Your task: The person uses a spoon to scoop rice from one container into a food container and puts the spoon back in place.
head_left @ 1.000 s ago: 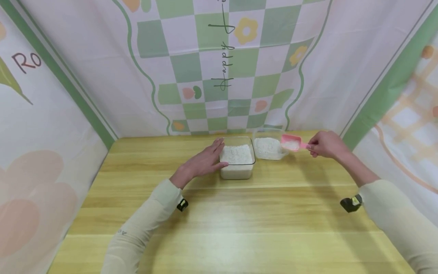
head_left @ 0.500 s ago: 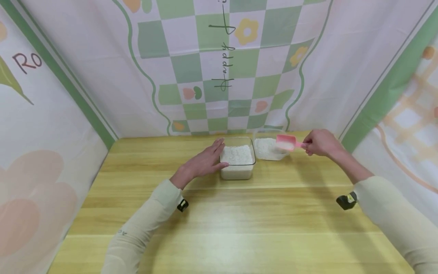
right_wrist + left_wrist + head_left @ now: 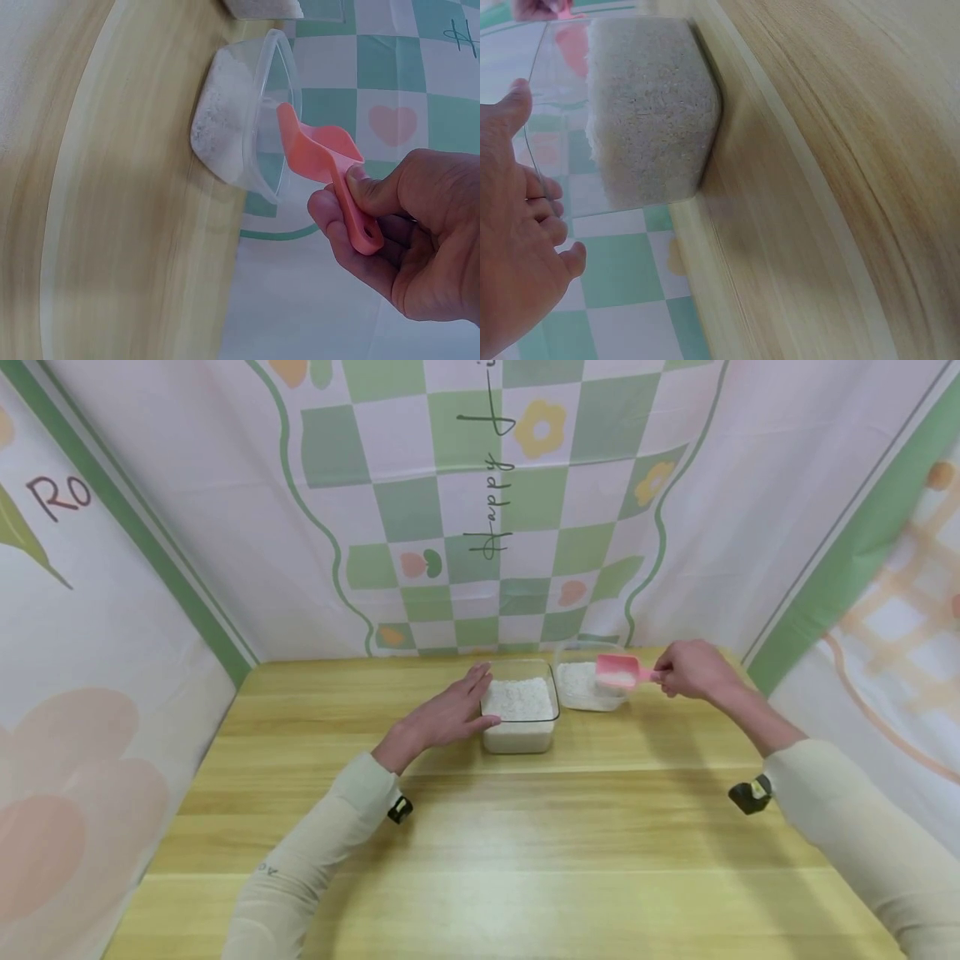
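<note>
My left hand (image 3: 448, 712) rests against the left side of a square glass container (image 3: 518, 745), fingers along its rim and thumb at the front rim. Inside it lie white, rice-like grains (image 3: 652, 112), filling much of its depth. My right hand (image 3: 693, 670) pinches the handle of a pink scoop (image 3: 618, 671) between thumb and fingers. The scoop is above the right part of a clear plastic tub (image 3: 274, 112), and some white material shows in its bowl. More white grains (image 3: 223, 112) lie in the tub, which stands just right of the glass container.
Both containers stand near the back edge of a wooden table (image 3: 480, 843). Right behind that edge hangs a green-and-white checked cloth (image 3: 476, 631). Printed cloth walls (image 3: 885, 668) flank the table at left and right.
My right hand has moved left with the pink scoop, from the tub's right edge to over its right part. The left hand and both containers have stayed in place.
</note>
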A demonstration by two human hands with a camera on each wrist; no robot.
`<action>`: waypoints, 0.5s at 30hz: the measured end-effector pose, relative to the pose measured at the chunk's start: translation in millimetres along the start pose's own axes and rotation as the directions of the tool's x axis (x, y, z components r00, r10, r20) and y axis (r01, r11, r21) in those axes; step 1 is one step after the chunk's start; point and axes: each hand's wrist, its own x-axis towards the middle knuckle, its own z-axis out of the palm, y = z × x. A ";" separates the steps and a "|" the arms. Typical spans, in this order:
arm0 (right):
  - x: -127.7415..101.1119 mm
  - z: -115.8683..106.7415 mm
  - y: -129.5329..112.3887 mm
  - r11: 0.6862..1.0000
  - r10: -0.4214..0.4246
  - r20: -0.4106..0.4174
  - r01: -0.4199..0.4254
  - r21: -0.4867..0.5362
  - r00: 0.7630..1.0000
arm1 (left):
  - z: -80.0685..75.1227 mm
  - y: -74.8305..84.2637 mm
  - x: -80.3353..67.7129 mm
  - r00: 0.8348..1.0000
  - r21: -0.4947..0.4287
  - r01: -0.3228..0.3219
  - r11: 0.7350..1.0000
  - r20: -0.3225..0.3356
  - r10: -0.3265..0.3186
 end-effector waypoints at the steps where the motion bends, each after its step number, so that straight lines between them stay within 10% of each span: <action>1: 0.7 0.4 -0.9 1.000 0.000 -0.002 0.000 -0.003 1.000 | 0.0 0.0 -0.1 1.000 -0.001 0.000 1.000 0.000 0.000; 15: 7.6 1.3 -5.7 1.000 -0.016 -0.001 0.016 -0.023 1.000 | -1.6 0.4 -0.8 1.000 -0.009 -0.003 1.000 0.000 0.003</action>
